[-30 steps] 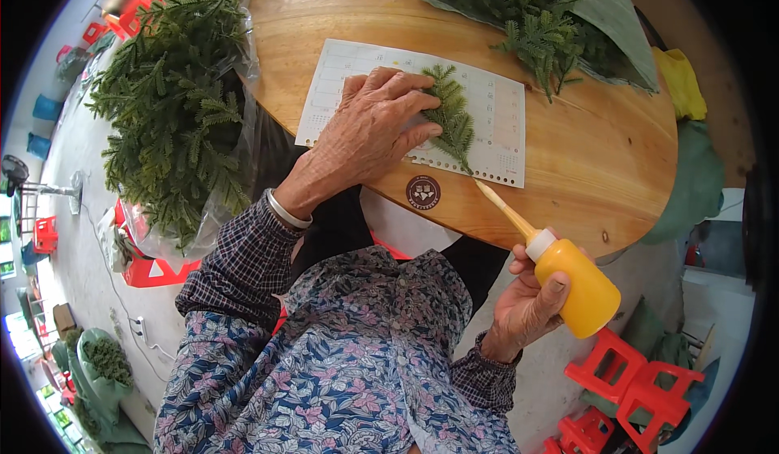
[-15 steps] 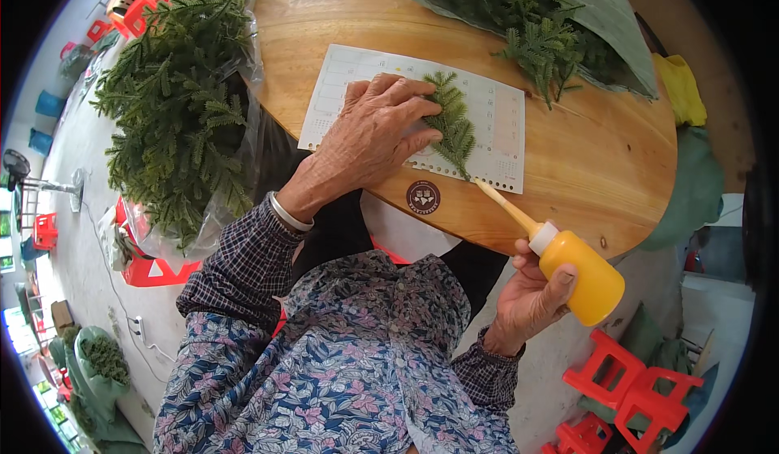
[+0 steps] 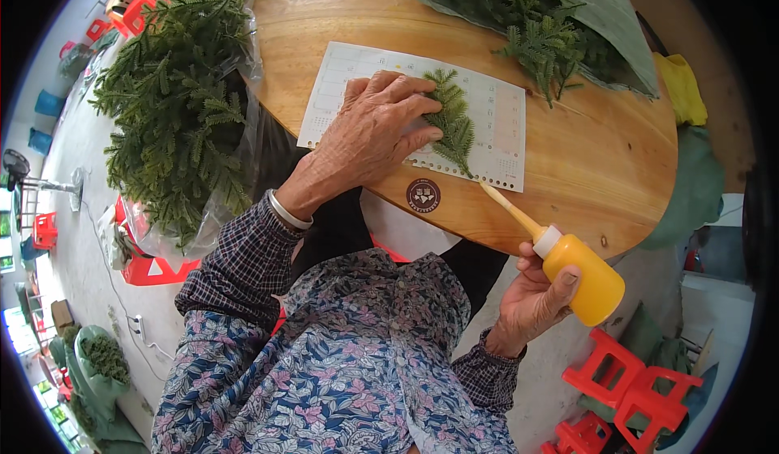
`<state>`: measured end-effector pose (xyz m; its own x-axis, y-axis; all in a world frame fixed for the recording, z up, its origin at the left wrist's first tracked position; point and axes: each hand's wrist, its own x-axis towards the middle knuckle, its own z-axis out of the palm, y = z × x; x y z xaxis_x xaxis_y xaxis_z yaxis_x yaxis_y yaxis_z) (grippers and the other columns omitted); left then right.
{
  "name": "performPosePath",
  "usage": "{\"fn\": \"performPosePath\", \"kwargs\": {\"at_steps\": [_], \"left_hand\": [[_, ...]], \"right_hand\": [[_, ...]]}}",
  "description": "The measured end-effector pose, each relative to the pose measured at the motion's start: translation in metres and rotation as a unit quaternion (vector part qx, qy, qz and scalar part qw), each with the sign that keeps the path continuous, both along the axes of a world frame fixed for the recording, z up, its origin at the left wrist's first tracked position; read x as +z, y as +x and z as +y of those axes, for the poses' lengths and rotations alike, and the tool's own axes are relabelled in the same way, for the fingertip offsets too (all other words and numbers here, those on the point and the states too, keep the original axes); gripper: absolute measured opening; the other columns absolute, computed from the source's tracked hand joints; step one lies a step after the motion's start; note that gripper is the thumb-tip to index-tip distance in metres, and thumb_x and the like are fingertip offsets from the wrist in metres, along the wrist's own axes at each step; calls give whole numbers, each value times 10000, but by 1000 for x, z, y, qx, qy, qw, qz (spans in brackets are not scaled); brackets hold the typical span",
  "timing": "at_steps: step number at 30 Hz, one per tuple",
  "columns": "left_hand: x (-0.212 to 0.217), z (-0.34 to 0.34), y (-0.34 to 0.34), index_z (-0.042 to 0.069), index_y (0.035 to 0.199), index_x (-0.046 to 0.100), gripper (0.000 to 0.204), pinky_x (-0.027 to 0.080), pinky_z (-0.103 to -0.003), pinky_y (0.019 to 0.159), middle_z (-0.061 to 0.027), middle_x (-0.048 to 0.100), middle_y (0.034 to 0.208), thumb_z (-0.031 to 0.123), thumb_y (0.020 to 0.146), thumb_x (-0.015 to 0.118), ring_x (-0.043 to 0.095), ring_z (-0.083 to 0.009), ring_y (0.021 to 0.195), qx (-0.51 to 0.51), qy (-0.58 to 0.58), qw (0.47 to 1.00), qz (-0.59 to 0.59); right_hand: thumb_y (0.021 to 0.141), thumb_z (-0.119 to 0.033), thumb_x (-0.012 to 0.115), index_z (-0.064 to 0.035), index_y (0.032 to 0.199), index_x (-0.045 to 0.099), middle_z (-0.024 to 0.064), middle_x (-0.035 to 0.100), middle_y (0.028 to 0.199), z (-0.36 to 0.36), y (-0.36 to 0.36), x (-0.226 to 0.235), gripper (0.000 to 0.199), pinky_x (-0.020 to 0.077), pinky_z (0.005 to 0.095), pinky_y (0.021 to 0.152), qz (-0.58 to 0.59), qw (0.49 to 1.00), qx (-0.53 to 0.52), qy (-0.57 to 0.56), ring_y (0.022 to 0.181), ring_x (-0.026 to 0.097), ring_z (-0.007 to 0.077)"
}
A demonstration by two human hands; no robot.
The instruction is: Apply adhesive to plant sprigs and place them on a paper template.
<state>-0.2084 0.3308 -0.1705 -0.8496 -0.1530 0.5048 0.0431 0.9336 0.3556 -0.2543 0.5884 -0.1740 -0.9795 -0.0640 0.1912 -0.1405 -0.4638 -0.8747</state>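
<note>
A green needle-leaved sprig (image 3: 452, 121) lies on a white calendar sheet (image 3: 503, 121) with punched holes along its near edge. My left hand (image 3: 377, 125) rests on the sheet, its thumb and fingertips holding the sprig's left side. The sprig's bare stem end points toward me at the sheet's near edge. In my right hand (image 3: 531, 300) is a yellow squeeze bottle (image 3: 588, 279) with a white collar and a long tapered nozzle. It is tilted, and the nozzle tip sits just right of the stem end, a small gap between them.
The wooden table (image 3: 600, 162) has a curved edge and a round dark sticker (image 3: 423, 196). A plastic bag of green branches (image 3: 178, 121) stands at the left. Another green sack (image 3: 617, 16) of branches lies at the far right. Red stools (image 3: 604, 369) stand on the floor at lower right.
The bottle has shifted slightly to the right, and its nozzle tip has drawn a little away from the stem end. My left hand and the sprig have hardly moved.
</note>
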Motion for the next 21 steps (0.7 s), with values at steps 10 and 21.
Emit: {"fn": "performPosePath", "kwargs": {"at_steps": [10,21], "left_hand": [[-1,-12,0,106,1054,654,281,309,-395,957,-32,564,1237,307,859,637,469,-232,1144,1,-7,1000,8],[95,-308,98,210,777,699,82,293,-394,868,35,606,1061,284,790,667,489,-183,943,-19,59,991,122]], "right_hand": [[854,-316,662,-67,1266,415,190,619,1060,-9,4,2,541,507,224,532,-12,1000,-17,-8,672,654,232],[922,-382,574,14,1149,523,150,647,1015,-285,83,120,460,458,163,578,-38,998,-5,-57,673,603,145]]}}
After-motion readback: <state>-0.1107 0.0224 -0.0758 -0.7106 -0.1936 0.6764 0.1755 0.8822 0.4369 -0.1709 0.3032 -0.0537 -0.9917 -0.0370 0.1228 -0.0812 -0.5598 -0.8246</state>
